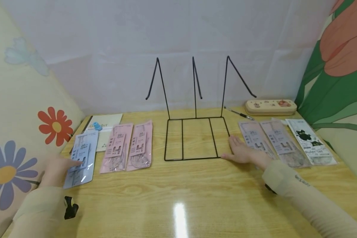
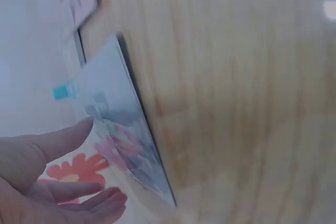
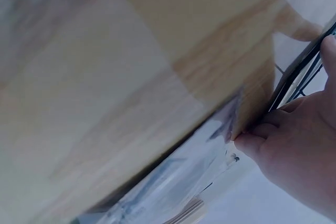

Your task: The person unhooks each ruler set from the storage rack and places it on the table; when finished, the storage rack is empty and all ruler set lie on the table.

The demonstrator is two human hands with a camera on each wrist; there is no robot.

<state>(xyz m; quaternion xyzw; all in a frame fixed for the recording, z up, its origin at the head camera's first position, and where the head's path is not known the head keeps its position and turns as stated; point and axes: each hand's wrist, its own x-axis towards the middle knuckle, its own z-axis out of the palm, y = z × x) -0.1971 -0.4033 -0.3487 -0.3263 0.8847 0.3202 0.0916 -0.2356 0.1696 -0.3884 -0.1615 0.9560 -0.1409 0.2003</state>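
A black wire rack (image 1: pixel 182 138) with three tall bent prongs stands on the wooden table. My right hand (image 1: pixel 241 152) touches its near right corner, thumb by the front bar and fingers along the side bar; the corner is hidden under the hand. In the right wrist view, the fingers (image 3: pixel 254 142) reach down to the table beside the black wires (image 3: pixel 299 72). At the left, my left hand (image 1: pixel 57 168) is over a blue ruler-set packet (image 1: pixel 87 145). Its thumb (image 2: pixel 71 137) is extended near the packet (image 2: pixel 121 98), which lies on the table; contact cannot be told.
Two pink packets (image 1: pixel 141 142) lie left of the rack. Behind the blue packet are a notebook (image 1: pixel 107 120) and a small blue object (image 1: pixel 97 126). To the right lie purple packets (image 1: pixel 281 140), a white ruler-set packet (image 1: pixel 309 138), a pen (image 1: pixel 241 114) and a pencil case (image 1: pixel 270 107).
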